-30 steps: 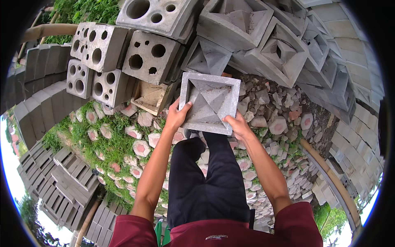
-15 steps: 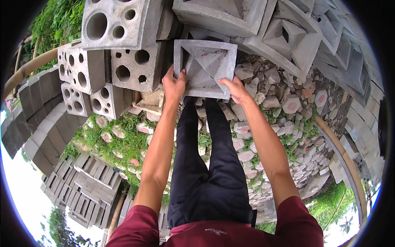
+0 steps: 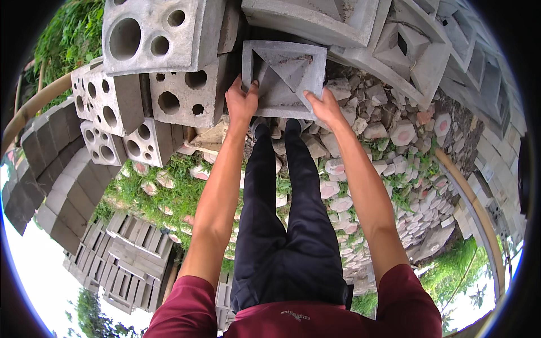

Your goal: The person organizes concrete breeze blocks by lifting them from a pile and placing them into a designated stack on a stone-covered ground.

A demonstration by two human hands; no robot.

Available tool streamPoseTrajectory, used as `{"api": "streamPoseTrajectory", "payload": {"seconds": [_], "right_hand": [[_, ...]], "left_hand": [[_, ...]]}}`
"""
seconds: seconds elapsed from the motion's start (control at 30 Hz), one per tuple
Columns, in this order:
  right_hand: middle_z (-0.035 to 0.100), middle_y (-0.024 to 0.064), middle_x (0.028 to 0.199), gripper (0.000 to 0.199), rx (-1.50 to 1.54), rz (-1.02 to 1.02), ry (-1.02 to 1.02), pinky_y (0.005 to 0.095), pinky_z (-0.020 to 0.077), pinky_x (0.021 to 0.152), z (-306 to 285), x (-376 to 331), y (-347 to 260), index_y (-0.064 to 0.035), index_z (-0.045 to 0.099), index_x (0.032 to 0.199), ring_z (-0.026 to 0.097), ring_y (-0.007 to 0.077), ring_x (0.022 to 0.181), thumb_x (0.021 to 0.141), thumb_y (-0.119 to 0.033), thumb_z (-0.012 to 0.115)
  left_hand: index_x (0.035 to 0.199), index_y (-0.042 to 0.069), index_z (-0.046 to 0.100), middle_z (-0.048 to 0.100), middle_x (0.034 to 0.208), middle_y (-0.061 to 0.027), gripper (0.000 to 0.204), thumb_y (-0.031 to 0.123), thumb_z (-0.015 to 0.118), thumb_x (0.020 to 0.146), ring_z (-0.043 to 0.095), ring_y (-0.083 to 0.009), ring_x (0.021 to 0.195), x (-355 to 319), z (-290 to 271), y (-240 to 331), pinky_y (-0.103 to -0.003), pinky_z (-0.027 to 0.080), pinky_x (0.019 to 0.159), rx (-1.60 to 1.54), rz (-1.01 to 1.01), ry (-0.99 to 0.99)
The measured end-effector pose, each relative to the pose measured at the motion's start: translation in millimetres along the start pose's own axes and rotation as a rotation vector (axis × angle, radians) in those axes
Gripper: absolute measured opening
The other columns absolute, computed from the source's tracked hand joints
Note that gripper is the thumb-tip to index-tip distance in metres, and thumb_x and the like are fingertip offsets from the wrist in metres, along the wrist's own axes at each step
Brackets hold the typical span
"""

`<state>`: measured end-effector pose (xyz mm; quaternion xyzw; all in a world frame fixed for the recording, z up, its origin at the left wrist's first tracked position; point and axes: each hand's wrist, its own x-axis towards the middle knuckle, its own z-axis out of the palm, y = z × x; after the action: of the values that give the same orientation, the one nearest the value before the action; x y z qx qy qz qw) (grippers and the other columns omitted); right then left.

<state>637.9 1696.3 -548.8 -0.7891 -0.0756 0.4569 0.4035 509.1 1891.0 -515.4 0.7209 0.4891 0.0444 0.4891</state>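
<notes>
A square grey concrete ventilation block [image 3: 290, 84] with a raised rim and slanted triangular faces inside hangs between my hands, above my feet. My left hand [image 3: 242, 103] grips its left side, with the thumb on the rim and the other fingers mostly hidden along the edge. At the lower right corner my right hand [image 3: 326, 107] holds the block, thumb over the rim and fingers behind it. Just past the block's far edge sit larger concrete blocks [image 3: 310, 25] of a similar recessed shape.
Concrete blocks with round holes [image 3: 183, 100] are stacked to the left. More diamond-pattern blocks [image 3: 403, 48] lean in a row at the right. Broken rubble [image 3: 377, 104] and hexagonal pavers [image 3: 403, 134] cover the ground among grass. A curved pole [image 3: 470, 205] stands at the right.
Both hands have carried the block slightly forward, toward the stacked blocks. My shoes now show below it. The view has shifted a little.
</notes>
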Motion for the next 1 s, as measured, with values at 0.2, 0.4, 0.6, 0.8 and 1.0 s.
{"api": "streamPoseTrajectory", "payload": {"seconds": [0.2, 0.4, 0.6, 0.8, 1.0], "right_hand": [[0.066, 0.018, 0.106, 0.034, 0.125, 0.022, 0.078, 0.0369, 0.0462, 0.087, 12, 4, -10, 0.0033, 0.058, 0.114, 0.063, 0.027, 0.1, 0.087, -0.018, 0.06], [0.065, 0.0141, 0.11, 0.034, 0.335, 0.089, 0.115, 0.0337, 0.0455, 0.087, 27, 8, -12, 0.0044, 0.056, 0.116, 0.061, 0.0215, 0.1, 0.089, -0.015, 0.062], [0.064, 0.0126, 0.11, 0.036, 0.442, 0.141, 0.19, 0.0329, 0.045, 0.088, 35, 6, -19, 0.0037, 0.055, 0.118, 0.06, 0.0206, 0.099, 0.087, -0.013, 0.064], [0.064, 0.0146, 0.11, 0.048, 0.417, 0.179, 0.187, 0.0352, 0.0466, 0.085, 26, -1, -18, 0.004, 0.052, 0.12, 0.061, 0.0229, 0.1, 0.084, -0.022, 0.069], [0.022, 0.0219, 0.15, 0.101, 0.939, 0.552, 0.078, 0.0462, 0.0268, 0.112, 43, -44, -17, -0.004, 0.014, 0.148, 0.028, 0.0439, 0.136, 0.081, -0.056, 0.068]], "left_hand": [[0.106, -0.006, 0.061, 0.066, 0.086, -0.0278, 0.034, 0.017, 0.063, 0.082, 0.064, -0.0428, 0.089, 20, 6, 2, -0.043, 0.049, 0.078, 0.082, 0.054, 0.063], [0.107, -0.01, 0.059, 0.063, 0.088, -0.0326, 0.041, 0.021, 0.064, 0.082, 0.062, -0.046, 0.089, 41, 6, 8, -0.046, 0.049, 0.078, 0.184, 0.074, 0.113], [0.118, -0.012, 0.055, 0.062, 0.106, -0.0323, 0.052, 0.022, 0.065, 0.081, 0.06, -0.0415, 0.106, 29, 1, 24, -0.04, 0.047, 0.092, 0.168, 0.061, 0.118], [0.134, -0.009, 0.04, 0.048, 0.131, -0.0312, 0.059, 0.012, 0.062, 0.083, 0.046, -0.0374, 0.127, -26, -7, 25, -0.038, 0.037, 0.104, 0.073, 0.165, 0.048], [0.147, -0.005, 0.002, 0.004, 0.153, -0.0296, 0.1, 0.036, 0.067, 0.084, 0.012, -0.0354, 0.144, -61, 13, 18, -0.05, 0.014, 0.115, -1.214, -1.016, 0.096]]}}
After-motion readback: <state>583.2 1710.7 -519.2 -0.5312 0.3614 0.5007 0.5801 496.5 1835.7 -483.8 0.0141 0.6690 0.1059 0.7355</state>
